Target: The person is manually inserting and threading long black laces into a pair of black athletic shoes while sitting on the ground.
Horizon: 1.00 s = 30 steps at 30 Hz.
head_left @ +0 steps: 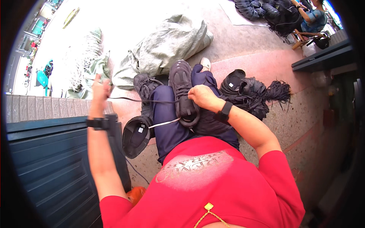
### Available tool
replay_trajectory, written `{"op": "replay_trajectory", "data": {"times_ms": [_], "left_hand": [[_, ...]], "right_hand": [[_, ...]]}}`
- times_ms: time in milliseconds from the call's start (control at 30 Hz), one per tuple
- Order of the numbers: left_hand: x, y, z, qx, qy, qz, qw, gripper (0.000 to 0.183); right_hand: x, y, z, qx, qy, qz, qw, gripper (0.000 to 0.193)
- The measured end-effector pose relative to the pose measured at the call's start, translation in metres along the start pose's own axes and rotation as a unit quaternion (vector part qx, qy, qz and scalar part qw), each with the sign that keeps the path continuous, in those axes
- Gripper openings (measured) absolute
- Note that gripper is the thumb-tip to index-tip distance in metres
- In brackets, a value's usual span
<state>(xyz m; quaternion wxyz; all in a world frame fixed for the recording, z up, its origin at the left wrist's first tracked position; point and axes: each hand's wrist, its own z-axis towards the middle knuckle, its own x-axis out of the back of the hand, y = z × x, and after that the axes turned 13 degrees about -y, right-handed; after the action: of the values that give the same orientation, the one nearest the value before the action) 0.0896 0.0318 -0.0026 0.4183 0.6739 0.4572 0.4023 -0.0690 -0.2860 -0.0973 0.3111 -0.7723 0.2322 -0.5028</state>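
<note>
A black sneaker (182, 81) rests on my lap between my thighs, sole down, its toe pointing away. From its upper a dark shoelace (140, 100) runs taut to the left, ending at my left hand (100, 92). That hand is raised beside the lap, slightly blurred, closed on the lace. My right hand (205, 98) is closed against the right side of the sneaker near the lacing, fingers curled at its edge; their tips are partly hidden. A pale strip (164, 122) sticks out leftward from the sneaker's heel end.
More black shoes lie left (137, 136) and right (232, 81) of my legs, beside a bundle of dark laces (279, 92). A grey-green sack (167, 45) lies ahead. A blue door panel (53, 155) stands at left. Another person (315, 19) sits at far right.
</note>
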Motion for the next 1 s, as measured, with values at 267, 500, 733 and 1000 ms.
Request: {"op": "replay_trajectory", "data": {"times_ms": [267, 500, 733, 1000], "left_hand": [[-0.153, -0.082, -0.028, -0.119, -0.277, 0.288, 0.909, 0.017], [-0.171, -0.071, -0.048, -0.166, -0.143, 0.569, 0.792, 0.013], [-0.201, -0.102, -0.043, -0.117, -0.209, 0.562, 0.792, 0.014], [-0.194, -0.094, -0.053, -0.116, -0.207, 0.526, 0.817, 0.013]], "right_hand": [[-0.014, -0.015, 0.009, 0.051, 0.021, -0.295, 0.954, 0.007], [-0.004, 0.007, 0.038, -0.035, -0.129, 0.259, 0.957, 0.013], [-0.012, 0.033, 0.02, -0.07, -0.117, 0.319, 0.938, 0.009], [-0.018, 0.008, 0.007, 0.061, 0.02, -0.084, 0.994, 0.013]]}}
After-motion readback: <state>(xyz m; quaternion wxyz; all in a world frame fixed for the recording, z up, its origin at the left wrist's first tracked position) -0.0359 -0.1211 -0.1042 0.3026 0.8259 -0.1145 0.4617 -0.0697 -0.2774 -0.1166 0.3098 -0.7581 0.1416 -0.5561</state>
